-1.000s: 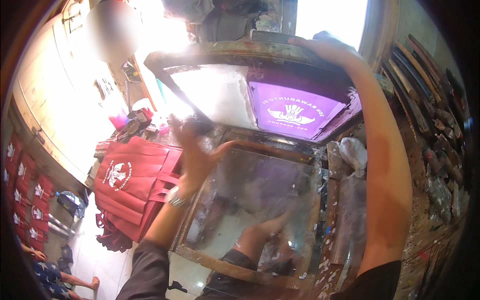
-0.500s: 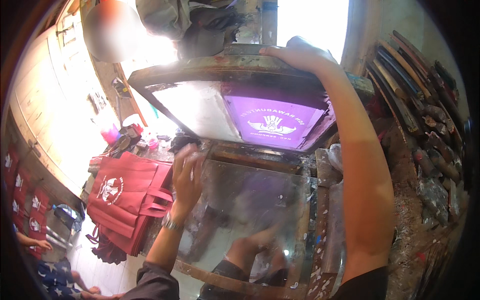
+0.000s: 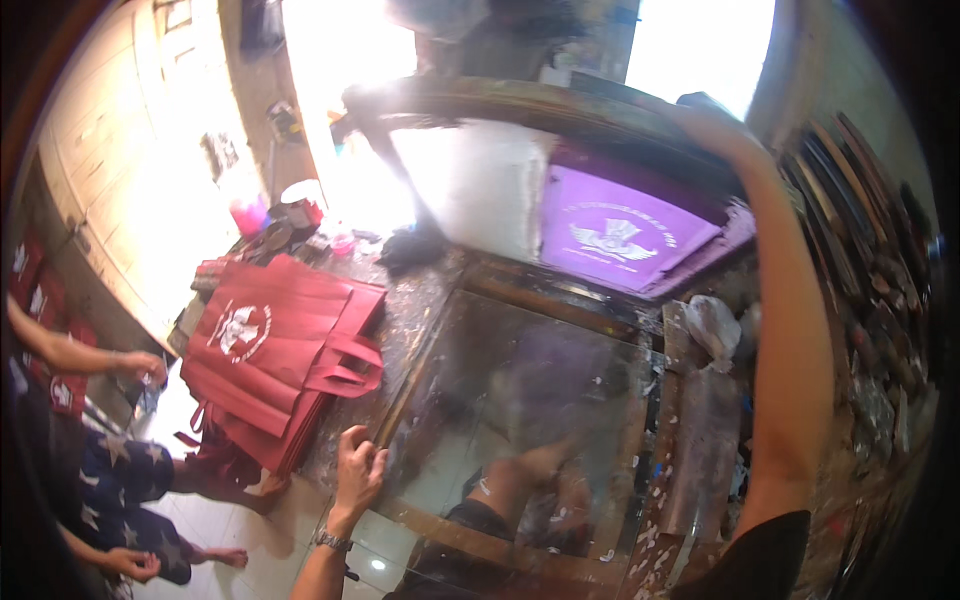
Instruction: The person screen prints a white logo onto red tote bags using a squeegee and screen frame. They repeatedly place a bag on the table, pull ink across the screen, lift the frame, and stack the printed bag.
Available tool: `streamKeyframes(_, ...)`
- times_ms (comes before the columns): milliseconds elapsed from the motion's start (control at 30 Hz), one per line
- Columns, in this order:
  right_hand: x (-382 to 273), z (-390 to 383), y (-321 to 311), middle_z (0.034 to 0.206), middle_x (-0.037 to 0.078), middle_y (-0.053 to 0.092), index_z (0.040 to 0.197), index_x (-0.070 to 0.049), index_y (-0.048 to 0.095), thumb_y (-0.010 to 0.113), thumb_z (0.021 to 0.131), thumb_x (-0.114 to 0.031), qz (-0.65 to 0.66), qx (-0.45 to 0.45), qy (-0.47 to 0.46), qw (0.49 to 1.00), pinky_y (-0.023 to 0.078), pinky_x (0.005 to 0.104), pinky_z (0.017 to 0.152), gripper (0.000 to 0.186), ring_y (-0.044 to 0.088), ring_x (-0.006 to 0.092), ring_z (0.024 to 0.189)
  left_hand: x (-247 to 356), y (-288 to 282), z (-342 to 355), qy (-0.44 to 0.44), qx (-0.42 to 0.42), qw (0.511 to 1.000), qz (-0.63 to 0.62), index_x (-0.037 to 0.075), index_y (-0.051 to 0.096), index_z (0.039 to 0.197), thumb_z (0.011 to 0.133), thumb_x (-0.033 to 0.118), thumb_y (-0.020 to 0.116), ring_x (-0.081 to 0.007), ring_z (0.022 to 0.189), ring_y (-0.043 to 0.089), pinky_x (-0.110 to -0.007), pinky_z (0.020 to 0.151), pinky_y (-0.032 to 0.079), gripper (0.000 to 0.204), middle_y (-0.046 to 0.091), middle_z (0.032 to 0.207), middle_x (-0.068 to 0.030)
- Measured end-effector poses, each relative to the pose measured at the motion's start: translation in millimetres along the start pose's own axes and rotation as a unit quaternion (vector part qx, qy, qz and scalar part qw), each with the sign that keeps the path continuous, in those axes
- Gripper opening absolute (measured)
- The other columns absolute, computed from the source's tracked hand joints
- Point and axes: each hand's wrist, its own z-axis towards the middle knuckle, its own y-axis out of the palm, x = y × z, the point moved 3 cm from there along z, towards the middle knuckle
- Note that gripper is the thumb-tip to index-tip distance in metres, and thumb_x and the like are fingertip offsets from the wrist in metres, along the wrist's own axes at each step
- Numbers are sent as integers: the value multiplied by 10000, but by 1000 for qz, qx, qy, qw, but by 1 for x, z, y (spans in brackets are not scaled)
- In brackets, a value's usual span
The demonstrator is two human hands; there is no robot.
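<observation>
My right hand (image 3: 718,130) grips the top edge of a wooden silk-screen frame (image 3: 480,102), which is tilted up at the far side of the table. Its mesh (image 3: 630,232) is purple with a pale winged emblem; a white area lies to the left. Below it is a glass-topped printing bed (image 3: 470,350) in a wooden border, reflecting legs. My left hand (image 3: 358,472), wearing a wristwatch, hovers by the bed's left edge with fingers loosely bent and apart, holding nothing. Just beyond it lies a stack of red tote bags (image 3: 290,325), the top one bearing a white emblem.
Another person (image 3: 100,470) in star-patterned shorts stands at the left. A pink container (image 3: 248,213) and a paint can (image 3: 300,203) sit at the table's back. Several wooden strips (image 3: 835,190) lean at the right. A crumpled plastic bag (image 3: 713,325) lies beside the bed.
The screen has tilted further upright with my right hand on it. My left hand has come back toward me from beside the bags. The other person has come closer, and my view has shifted left.
</observation>
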Motion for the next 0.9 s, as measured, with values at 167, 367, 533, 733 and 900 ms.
streamKeyframes(167,69,-9,9,847,188,655,1027,58,744,571,924,-792,30,-1,-13,999,513,458,834,873,637,274,833,6,-2,-5,14,-12,999,27,-5,644,960,910,172,791,-411,1321,541,-499,1103,454,235,537,1395,-227)
streamKeyframes(367,120,-5,-11,913,194,662,1105,53,724,562,943,-766,16,-1,15,1000,506,444,884,850,642,277,889,7,1,-11,39,20,998,53,35,650,1024,939,197,763,-375,1312,550,-502,1099,450,216,563,1395,-188)
streamKeyframes(533,128,8,-5,968,198,668,1170,48,707,555,960,-745,12,1,14,1000,500,433,926,834,647,280,935,9,11,-12,120,-27,988,97,54,659,1083,921,206,776,-365,1329,547,-499,1121,437,251,587,1367,-181)
streamKeyframes(733,129,18,0,1034,204,676,1249,43,688,546,979,-719,13,7,-2,1000,493,420,976,820,653,284,991,0,-53,71,-6,159,903,398,-14,658,1299,920,293,747,-355,1280,602,-461,1089,484,496,632,1364,-206)
streamKeyframes(900,128,17,4,1089,208,682,1314,38,671,539,995,-698,33,21,-12,999,487,409,1017,813,658,287,1037,-29,-67,72,-103,-60,935,333,-18,707,1238,972,195,666,-380,1119,721,-453,884,598,343,738,1219,-217)
